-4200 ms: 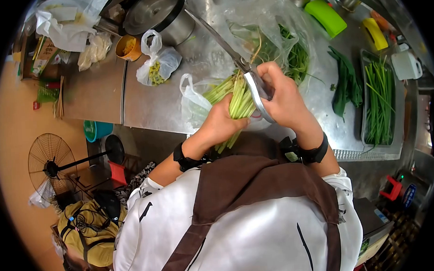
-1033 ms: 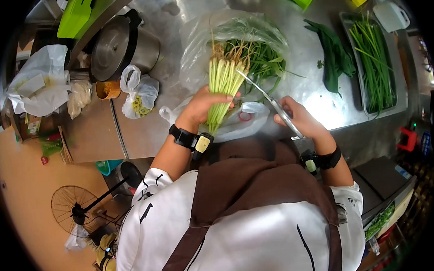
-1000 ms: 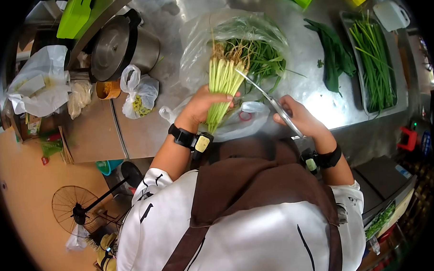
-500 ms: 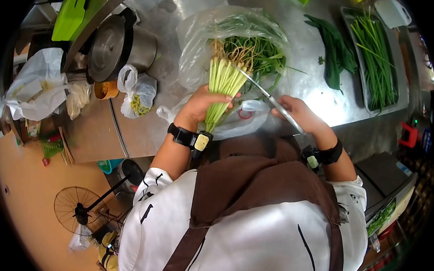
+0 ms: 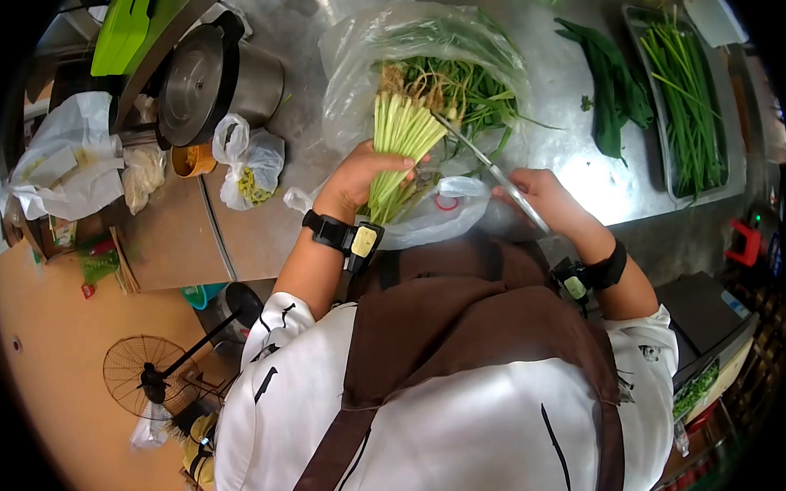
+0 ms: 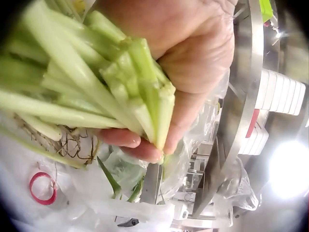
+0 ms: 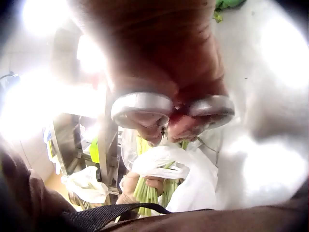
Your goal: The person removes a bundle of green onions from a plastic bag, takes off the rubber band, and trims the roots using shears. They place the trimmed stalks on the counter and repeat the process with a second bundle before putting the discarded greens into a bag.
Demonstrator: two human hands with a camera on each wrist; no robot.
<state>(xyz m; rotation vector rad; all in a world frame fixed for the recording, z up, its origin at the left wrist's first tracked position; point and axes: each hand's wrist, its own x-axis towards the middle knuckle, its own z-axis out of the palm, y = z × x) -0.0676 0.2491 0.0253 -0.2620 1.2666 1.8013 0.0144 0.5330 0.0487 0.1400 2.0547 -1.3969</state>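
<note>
In the head view the left hand [image 5: 352, 176] grips a bunch of pale green stalks [image 5: 403, 131] around the middle. The left wrist view shows the cut ends of the stalks [image 6: 137, 82] close up, with fingertips curled beneath. Metal scissors [image 5: 494, 170] are in the right hand [image 5: 547, 201], their blades at the root end of the bunch. Both handle rings [image 7: 142, 105] appear in the right wrist view with fingers through them. Brown roots [image 5: 439, 88] lie behind the stalk tops, over leafy greens [image 5: 492, 108] in a clear plastic bag [image 5: 364, 43].
A white bag [image 5: 461, 210] lies near the table's front edge. On the left stand a lidded pot [image 5: 199, 83], an orange container [image 5: 191, 160] and a tied bag [image 5: 264, 155]. Dark green leaves [image 5: 608, 86] and a tray of long green stems [image 5: 687, 105] are on the right.
The scissor blades have closed up across the root end, and some rooted ends now sit apart from the bunch. The bunch has shifted slightly left, and the view has moved a little.
</note>
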